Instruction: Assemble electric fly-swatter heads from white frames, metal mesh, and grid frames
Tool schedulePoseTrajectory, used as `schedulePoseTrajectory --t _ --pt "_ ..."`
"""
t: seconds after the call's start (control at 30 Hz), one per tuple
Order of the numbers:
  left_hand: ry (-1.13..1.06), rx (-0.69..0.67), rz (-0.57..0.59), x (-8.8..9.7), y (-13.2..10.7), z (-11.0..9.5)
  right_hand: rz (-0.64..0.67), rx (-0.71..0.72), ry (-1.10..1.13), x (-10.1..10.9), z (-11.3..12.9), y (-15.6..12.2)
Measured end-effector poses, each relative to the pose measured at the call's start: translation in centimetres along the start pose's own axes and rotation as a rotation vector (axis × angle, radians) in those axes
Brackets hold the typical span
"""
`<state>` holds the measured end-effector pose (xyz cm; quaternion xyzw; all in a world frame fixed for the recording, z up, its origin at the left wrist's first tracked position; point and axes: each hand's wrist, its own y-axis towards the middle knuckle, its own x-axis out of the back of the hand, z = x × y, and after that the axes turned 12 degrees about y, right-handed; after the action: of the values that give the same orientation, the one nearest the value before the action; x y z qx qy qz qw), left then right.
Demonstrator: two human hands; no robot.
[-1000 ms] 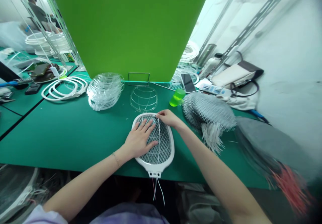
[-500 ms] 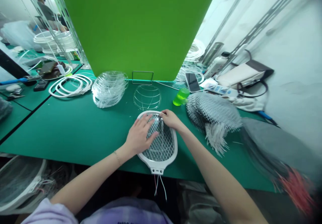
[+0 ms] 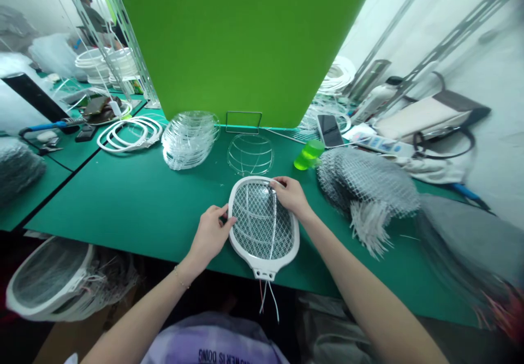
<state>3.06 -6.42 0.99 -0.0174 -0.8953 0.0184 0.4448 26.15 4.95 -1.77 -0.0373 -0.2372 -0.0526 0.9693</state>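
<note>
A white oval racket frame (image 3: pixel 250 255) with a metal mesh (image 3: pixel 262 225) inside lies flat on the green table (image 3: pixel 123 200), its short neck toward me with thin wires (image 3: pixel 268 298) hanging off the table edge. My left hand (image 3: pixel 210 233) grips the frame's left rim, fingers curled on it. My right hand (image 3: pixel 290 195) pinches the frame's top right rim and the mesh there.
A bare wire grid (image 3: pixel 250 154) and a stack of clear grids (image 3: pixel 189 139) lie behind the frame. A pile of mesh pieces (image 3: pixel 368 181), a green cup (image 3: pixel 309 154), a phone (image 3: pixel 329 130) and a bag (image 3: pixel 429 118) stand right. White rings (image 3: pixel 129 133) lie left. Finished frames (image 3: pixel 49 279) sit below left.
My left hand has slid off the mesh to the frame's left rim. The right hand stays at the top of the frame. The camera view has shifted left.
</note>
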Motion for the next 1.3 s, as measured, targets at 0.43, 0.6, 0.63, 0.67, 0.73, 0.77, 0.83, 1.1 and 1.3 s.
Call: schedulePoseTrajectory --t 0.43,0.6,0.63,0.67,0.73,0.77,0.83,1.1,1.3 --pt "0.55 -0.64 0.149 -2.0 0.3 -1.8 -0.014 0.103 -0.125 0.0 -0.1 0.1" --pt "0.585 -0.641 0.105 -2.4 0.2 -1.6 -0.134 0.199 -0.232 0.2 1.9 -2.2" --pt "0.587 -0.638 0.101 -2.5 0.2 -1.6 -0.146 0.249 -0.271 0.2 2.2 -3.4" --pt "0.587 -0.635 0.098 -2.5 0.2 -1.6 -0.147 0.304 -0.318 0.2 2.2 -4.8" --pt "0.578 -0.635 0.088 -2.6 0.2 -1.6 -0.109 0.398 -0.423 0.0 1.7 -8.0" --pt "0.572 -0.638 0.083 -2.7 0.2 -1.6 -0.078 0.415 -0.464 -0.1 1.2 -9.5" --pt "0.561 -0.647 0.076 -2.7 0.2 -1.5 -0.022 0.411 -0.519 -0.4 0.1 -11.9" --pt "0.57 -0.656 0.124 -2.6 0.4 -1.4 0.114 0.476 -0.536 -1.8 0.6 -15.4" --pt "0.596 -0.652 0.141 -2.6 0.4 -1.5 0.236 0.466 -0.503 -1.6 0.4 -15.3"
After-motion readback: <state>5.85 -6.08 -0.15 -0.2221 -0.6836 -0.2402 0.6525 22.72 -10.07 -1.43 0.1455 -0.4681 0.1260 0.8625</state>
